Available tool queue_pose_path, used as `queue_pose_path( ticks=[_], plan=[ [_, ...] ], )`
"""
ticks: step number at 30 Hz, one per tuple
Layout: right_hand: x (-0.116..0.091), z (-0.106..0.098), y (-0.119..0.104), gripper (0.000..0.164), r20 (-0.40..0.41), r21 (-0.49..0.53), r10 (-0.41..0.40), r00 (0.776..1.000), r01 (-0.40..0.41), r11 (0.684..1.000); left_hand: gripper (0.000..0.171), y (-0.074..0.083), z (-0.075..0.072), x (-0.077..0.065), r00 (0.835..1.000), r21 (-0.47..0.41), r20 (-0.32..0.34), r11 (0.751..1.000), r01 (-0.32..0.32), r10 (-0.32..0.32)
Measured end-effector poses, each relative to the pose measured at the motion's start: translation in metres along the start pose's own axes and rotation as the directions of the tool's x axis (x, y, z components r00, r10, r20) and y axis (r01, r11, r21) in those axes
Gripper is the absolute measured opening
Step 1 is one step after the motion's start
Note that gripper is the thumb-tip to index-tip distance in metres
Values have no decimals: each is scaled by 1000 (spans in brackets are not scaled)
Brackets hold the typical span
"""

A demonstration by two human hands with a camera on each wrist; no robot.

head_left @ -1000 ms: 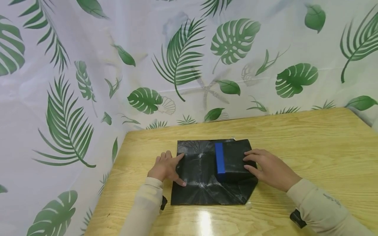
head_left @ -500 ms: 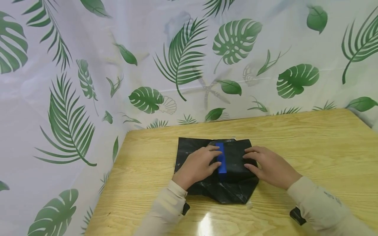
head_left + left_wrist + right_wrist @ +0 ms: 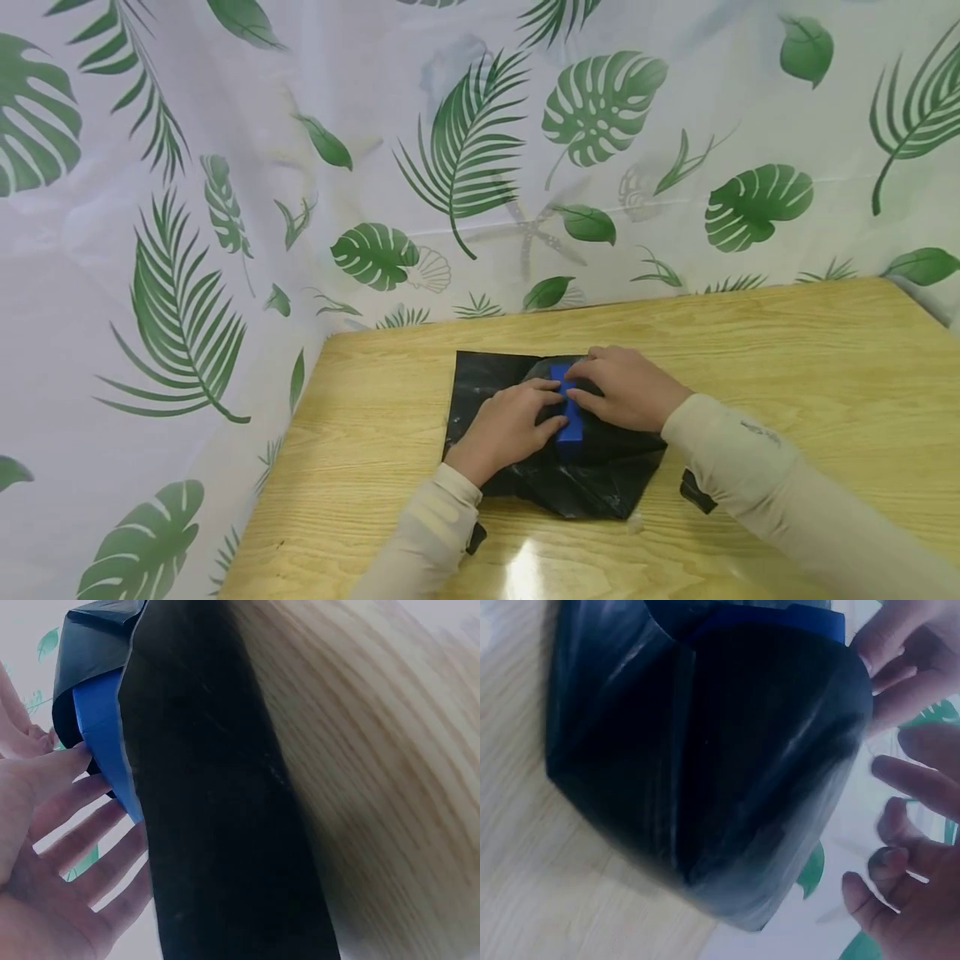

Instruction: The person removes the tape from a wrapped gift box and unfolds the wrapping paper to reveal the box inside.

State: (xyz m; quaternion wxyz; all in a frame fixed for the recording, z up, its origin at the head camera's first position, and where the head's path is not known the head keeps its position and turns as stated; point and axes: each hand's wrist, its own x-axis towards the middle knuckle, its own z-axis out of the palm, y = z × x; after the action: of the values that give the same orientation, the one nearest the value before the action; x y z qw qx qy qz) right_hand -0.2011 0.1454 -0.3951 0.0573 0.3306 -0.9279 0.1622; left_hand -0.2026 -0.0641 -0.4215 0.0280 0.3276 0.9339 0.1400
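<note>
A blue box [image 3: 572, 423] lies under a black, creased sheet [image 3: 592, 487], with a blue strip of its top showing. The sheet covers the box's right part. My left hand [image 3: 506, 425] rests its fingertips along the blue strip from the left. In the left wrist view its fingers stretch to the blue box [image 3: 105, 739], and the sheet's left part [image 3: 217, 787] stands beside them. From the right, my right hand [image 3: 626, 387] reaches over the covered part, fingertips near the strip. In the right wrist view the right hand's fingers [image 3: 911, 776] are spread and loosely bent.
Around the sheet spreads a wood-grain table [image 3: 787, 358]. A white curtain with green leaves [image 3: 600, 108] hangs behind and left of it. A small pale scrap [image 3: 635, 523] lies by the sheet's front corner.
My left hand has moved right from the sheet's left edge to the blue strip, and the sheet's left part has lifted. My right hand has shifted left from the box's right side.
</note>
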Motion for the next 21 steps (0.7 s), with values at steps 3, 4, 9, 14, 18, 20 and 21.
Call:
queue_pose_path(
  ticks=[3,4,9,14,18,20,21],
  plan=[
    [2,1,1,17,57,-48,2,998,0,999,40,2,1,0,1000,-10,-1,1000,-5,5],
    [2,1,1,15,65,-63,5,998,-1,998,40,2,1,1,1000,-8,-4,1000,-7,7],
    [-2,-6,3,11,59,-94,43,997,-38,995,40,1,5,1,1000,8,-20,1000,1,0],
    [-10,-16,7,8,72,-104,124,990,-116,988,40,2,5,0,1000,0,-24,1000,9,-9],
    [-19,-27,15,6,88,-117,170,982,-159,980,40,2,5,-2,999,-7,-30,1000,17,-18],
    [-24,-31,21,6,92,-110,176,980,-165,980,40,2,5,-3,999,-15,-33,1000,21,-22],
    [-27,-34,25,6,95,-108,176,980,-165,980,40,2,5,-3,999,-21,-32,1000,22,-22]
  ],
)
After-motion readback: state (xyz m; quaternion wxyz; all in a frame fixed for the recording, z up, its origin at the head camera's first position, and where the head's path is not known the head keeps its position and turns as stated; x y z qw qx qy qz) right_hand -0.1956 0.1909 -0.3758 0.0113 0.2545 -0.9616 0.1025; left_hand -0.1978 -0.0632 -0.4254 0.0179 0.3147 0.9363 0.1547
